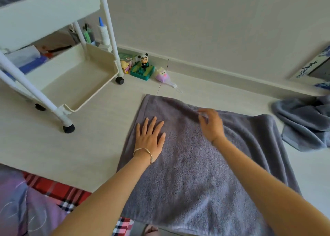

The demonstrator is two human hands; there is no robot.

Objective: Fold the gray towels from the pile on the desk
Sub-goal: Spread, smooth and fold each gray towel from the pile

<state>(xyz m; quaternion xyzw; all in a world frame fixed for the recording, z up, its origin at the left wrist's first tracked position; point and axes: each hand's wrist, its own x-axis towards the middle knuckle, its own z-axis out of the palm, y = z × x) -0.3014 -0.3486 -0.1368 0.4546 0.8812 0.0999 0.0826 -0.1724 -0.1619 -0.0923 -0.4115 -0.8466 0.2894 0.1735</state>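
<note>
White trolley [59, 64]; panda figure [144, 61] by the wall.

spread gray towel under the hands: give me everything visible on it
The spread towel is gray-purple terry with a hemmed near edge, lying mostly flat on the pale surface, rippled along its right side. The left hand presses flat on its left part; the right hand pinches a raised fold near the far edge. It lies apart from the crumpled towel.

Bare forearms; thin silver bangle [143, 152] on left wrist.
</note>
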